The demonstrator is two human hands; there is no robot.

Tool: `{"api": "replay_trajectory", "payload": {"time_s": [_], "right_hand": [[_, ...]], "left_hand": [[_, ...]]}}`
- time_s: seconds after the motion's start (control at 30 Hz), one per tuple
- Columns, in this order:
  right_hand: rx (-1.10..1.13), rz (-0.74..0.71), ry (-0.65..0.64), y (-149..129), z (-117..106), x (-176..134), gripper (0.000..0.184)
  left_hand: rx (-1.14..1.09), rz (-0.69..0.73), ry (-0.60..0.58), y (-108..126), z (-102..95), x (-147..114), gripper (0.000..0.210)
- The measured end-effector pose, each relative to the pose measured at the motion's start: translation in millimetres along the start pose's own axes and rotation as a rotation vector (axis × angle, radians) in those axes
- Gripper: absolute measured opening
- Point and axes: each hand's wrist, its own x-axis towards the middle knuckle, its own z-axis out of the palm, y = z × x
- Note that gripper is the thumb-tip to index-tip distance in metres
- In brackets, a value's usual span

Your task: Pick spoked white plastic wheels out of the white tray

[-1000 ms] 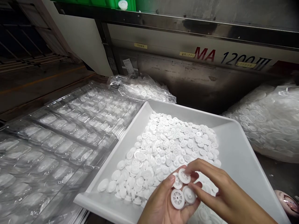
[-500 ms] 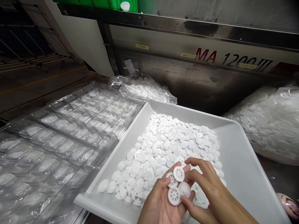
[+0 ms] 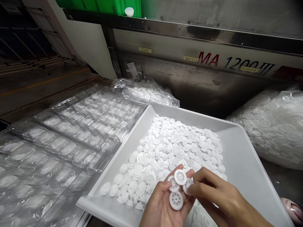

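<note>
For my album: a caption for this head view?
Two hands sort small white wheels over a full white tray.

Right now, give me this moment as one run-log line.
left hand: holds white wheels | right hand: fingers on wheels | white tray: heaped with wheels | clear blister trays: left

Clear blister trays (image 3: 59, 142) lie stacked left of the white tray. Bagged parts (image 3: 145, 91) sit behind it, a bigger bag (image 3: 272, 126) to the right. The machine (image 3: 213, 60) reads "MA 1200III". A green bin (image 3: 101, 4) sits on top.
</note>
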Motion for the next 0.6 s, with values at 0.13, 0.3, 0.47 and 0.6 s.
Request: {"api": "replay_trajectory", "payload": {"time_s": [0.13,0.3,0.47,0.6], "right_hand": [[-0.052,-0.002,0.018,2.7,-1.0,-1.6,0.025],[-0.054,0.065,0.021,4.0,0.6,-3.8,0.017],[-0.03,0.145,0.066,4.3,4.1,-2.5,0.017],[-0.022,0.097,0.115,3.5,7.0,0.6,0.024]], "left_hand": [[-0.037,0.012,0.058,1.9,4.5,-2.1,0.044],[0.005,0.032,0.107,3.6,9.1,-4.5,0.044],[0.022,0.048,0.125,2.6,11.1,-4.4,0.052],[0.042,0.075,0.158,-0.1,10.3,-1.4,0.055]]}}
